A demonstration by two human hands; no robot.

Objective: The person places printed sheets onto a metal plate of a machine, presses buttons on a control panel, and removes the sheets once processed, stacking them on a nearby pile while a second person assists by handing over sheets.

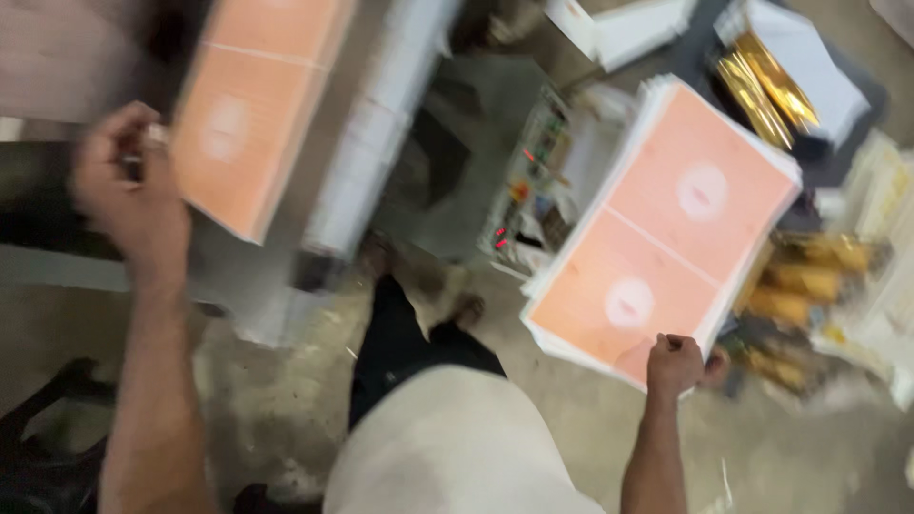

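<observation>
My right hand (678, 364) grips the near corner of a thick stack of orange printed sheets (666, 228), each sheet showing two pale round marks and a white dividing line. A second stack of the same orange sheets (252, 105) lies on a grey machine bed at the upper left. My left hand (129, 181) is raised beside that stack's left edge, fingers curled by a small pale object; the blur hides whether it holds anything.
A grey machine (381, 143) with a small control panel of coloured buttons (524, 181) stands between the stacks. Gold foil rolls (766, 86) and yellow packs (809, 286) lie at the right. White paper piles (628, 24) sit at the top. My leg and foot (419, 314) rest on the concrete floor.
</observation>
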